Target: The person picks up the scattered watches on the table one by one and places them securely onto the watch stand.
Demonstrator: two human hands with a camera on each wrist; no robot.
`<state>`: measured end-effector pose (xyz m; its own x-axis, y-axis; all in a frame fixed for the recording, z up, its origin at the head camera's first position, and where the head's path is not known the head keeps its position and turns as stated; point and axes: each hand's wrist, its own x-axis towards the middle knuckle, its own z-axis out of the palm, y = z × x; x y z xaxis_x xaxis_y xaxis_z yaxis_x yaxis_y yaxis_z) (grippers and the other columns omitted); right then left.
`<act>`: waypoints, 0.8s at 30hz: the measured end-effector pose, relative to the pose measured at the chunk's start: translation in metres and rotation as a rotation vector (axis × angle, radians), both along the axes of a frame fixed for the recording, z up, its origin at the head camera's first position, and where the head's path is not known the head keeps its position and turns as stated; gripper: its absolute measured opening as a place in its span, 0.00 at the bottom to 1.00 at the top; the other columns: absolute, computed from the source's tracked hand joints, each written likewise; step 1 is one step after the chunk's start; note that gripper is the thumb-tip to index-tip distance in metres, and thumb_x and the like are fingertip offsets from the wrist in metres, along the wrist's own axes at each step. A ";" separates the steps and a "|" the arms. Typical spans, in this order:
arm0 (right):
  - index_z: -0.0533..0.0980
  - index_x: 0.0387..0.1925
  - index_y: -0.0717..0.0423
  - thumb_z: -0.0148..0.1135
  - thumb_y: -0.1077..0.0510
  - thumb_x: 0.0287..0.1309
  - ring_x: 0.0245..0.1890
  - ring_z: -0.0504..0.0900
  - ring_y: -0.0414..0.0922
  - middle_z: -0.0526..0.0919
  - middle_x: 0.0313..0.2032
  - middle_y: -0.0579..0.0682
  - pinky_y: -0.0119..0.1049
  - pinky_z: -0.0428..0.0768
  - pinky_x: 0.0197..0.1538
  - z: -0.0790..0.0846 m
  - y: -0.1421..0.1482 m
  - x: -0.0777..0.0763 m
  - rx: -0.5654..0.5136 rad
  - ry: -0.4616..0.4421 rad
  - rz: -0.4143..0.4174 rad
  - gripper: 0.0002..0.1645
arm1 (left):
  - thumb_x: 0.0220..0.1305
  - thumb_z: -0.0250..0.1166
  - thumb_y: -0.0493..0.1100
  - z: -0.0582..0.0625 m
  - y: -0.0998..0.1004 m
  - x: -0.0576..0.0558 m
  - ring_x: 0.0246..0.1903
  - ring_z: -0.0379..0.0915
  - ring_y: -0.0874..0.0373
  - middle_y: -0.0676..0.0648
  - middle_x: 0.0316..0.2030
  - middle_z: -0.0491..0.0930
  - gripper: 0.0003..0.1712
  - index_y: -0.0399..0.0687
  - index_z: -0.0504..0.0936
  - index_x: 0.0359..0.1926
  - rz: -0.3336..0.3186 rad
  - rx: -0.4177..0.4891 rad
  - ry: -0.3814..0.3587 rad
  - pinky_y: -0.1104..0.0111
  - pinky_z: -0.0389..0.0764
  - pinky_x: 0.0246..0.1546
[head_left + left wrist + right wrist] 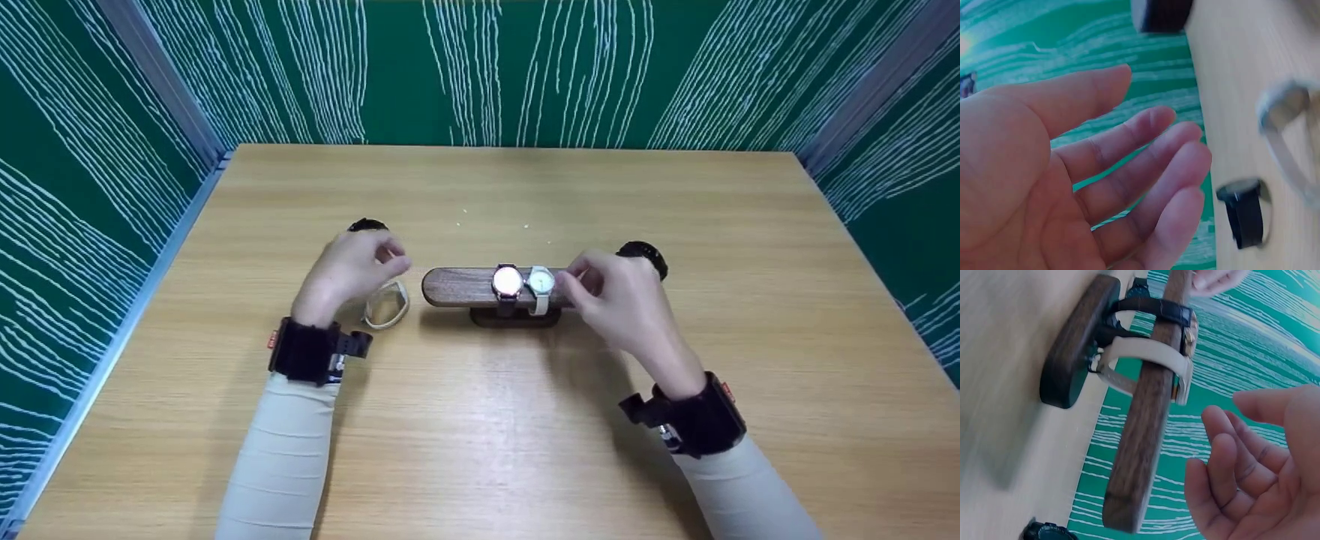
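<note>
1 dark-strapped watch (508, 282) and 1 white-strapped watch (541, 281) encircle the wooden stand (459, 287). Left hand (346, 266) and right hand (624, 301) are empty, thumbs apart from fingers. Mounting appears underway; next likely calls for grasping the loose pale watch (385, 325).

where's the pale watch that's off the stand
In the head view, the pale watch is on the table, between the left hand and the left end of the wooden stand.
</note>
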<state>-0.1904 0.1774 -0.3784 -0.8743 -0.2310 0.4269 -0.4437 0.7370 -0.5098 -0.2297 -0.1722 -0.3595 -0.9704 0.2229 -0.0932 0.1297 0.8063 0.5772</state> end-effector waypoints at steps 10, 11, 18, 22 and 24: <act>0.86 0.48 0.62 0.72 0.61 0.66 0.41 0.85 0.52 0.90 0.44 0.57 0.51 0.82 0.53 0.002 0.017 -0.010 -0.072 0.068 0.021 0.11 | 0.74 0.67 0.46 -0.010 -0.011 -0.002 0.56 0.78 0.42 0.40 0.52 0.84 0.18 0.42 0.84 0.59 0.078 -0.064 -0.063 0.48 0.75 0.61; 0.86 0.50 0.63 0.72 0.60 0.66 0.45 0.85 0.54 0.89 0.47 0.59 0.53 0.81 0.56 0.001 0.019 -0.011 -0.067 0.067 0.024 0.14 | 0.73 0.67 0.45 -0.011 -0.011 -0.002 0.56 0.78 0.42 0.40 0.52 0.84 0.19 0.41 0.84 0.59 0.079 -0.065 -0.077 0.48 0.75 0.61; 0.79 0.64 0.63 0.70 0.57 0.69 0.67 0.78 0.61 0.83 0.63 0.61 0.60 0.72 0.71 -0.002 0.023 -0.016 -0.049 0.003 0.050 0.26 | 0.72 0.69 0.43 -0.015 -0.010 -0.003 0.53 0.78 0.43 0.40 0.53 0.83 0.21 0.40 0.82 0.61 0.097 -0.071 -0.225 0.48 0.76 0.60; 0.77 0.67 0.63 0.69 0.55 0.71 0.69 0.76 0.61 0.81 0.65 0.62 0.60 0.71 0.72 -0.004 0.024 -0.018 -0.036 -0.022 0.054 0.28 | 0.72 0.69 0.45 -0.019 -0.010 -0.004 0.47 0.79 0.47 0.42 0.49 0.84 0.16 0.42 0.85 0.55 0.082 -0.097 -0.251 0.52 0.78 0.55; 0.77 0.67 0.63 0.68 0.55 0.72 0.69 0.76 0.61 0.81 0.65 0.62 0.60 0.71 0.72 -0.004 0.024 -0.018 -0.032 -0.026 0.054 0.28 | 0.73 0.69 0.46 -0.021 -0.009 -0.005 0.43 0.78 0.49 0.43 0.45 0.84 0.13 0.43 0.86 0.51 0.078 -0.106 -0.249 0.56 0.78 0.50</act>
